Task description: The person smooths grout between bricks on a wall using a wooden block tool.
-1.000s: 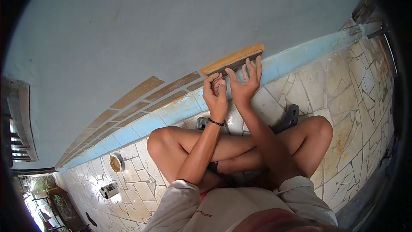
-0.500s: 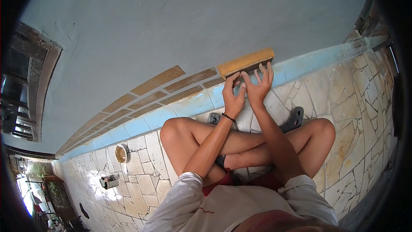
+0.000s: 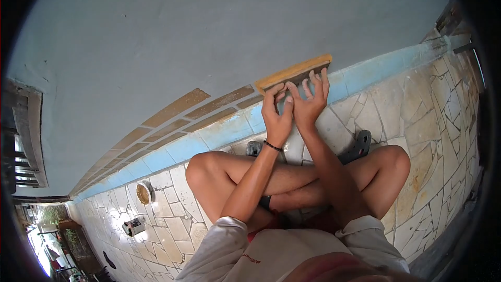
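A long yellow block point(image 3: 292, 73) with a dark back lies along the low part of the grey wall; it looks like a sponge stamp. At its left part, the bent fingers of my left hand point(image 3: 277, 117) rest on the lower edge and back. Farther right, my right hand point(image 3: 311, 105) has its fingers spread against the dark back. Both hands hold the block at the wall, thumbs near each other. Brown brick-shaped patches point(image 3: 219, 102) run in rows along the wall to the left. My palms hide part of the light blue border below.
A light blue tile border point(image 3: 182, 145) edges the wall above the stone-patterned floor point(image 3: 412, 125). A tub with brown contents point(image 3: 143, 193) and a small container point(image 3: 134, 226) stand at left. Dark sandals point(image 3: 360, 146) lie by my crossed legs. A window frame point(image 3: 32, 136) is far left.
The yellow block sits slightly farther left in view, its yellow band thinner and more of the dark back showing. Both hands stay on it. The view has shifted a little.
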### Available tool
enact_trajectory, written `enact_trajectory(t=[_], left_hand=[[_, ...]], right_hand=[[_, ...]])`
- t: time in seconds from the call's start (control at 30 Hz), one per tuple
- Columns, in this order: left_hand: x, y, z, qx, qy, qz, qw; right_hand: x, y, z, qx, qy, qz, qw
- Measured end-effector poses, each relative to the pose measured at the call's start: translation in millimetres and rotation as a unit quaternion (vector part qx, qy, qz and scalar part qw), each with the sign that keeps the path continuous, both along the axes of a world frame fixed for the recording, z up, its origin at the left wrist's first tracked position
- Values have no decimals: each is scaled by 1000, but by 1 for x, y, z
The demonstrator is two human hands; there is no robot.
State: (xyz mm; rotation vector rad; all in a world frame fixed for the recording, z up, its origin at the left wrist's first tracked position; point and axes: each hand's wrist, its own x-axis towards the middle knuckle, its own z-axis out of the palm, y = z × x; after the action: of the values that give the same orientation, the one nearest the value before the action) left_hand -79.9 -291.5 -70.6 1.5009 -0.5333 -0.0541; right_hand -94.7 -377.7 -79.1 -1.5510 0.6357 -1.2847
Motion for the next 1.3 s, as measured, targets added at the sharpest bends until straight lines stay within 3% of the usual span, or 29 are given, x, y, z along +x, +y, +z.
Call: enact_trajectory(t=[0.1, 0.47, 1.03, 1.3], left_hand=[[4, 0, -1, -11, 19, -9, 1000], [-17, 13, -1, 87, -143, -16, 986], [-28, -3, -2, 75, -122, 46, 989], [-11, -4, 5, 55, -68, 20, 996]], right_hand=[[0, -5, -1, -5, -1, 10, 1000], [-20, -12, 0, -7, 7, 53, 999], [-8, 4, -4, 1, 6, -7, 1000], [5, 3, -9, 21, -20, -8, 1000]])
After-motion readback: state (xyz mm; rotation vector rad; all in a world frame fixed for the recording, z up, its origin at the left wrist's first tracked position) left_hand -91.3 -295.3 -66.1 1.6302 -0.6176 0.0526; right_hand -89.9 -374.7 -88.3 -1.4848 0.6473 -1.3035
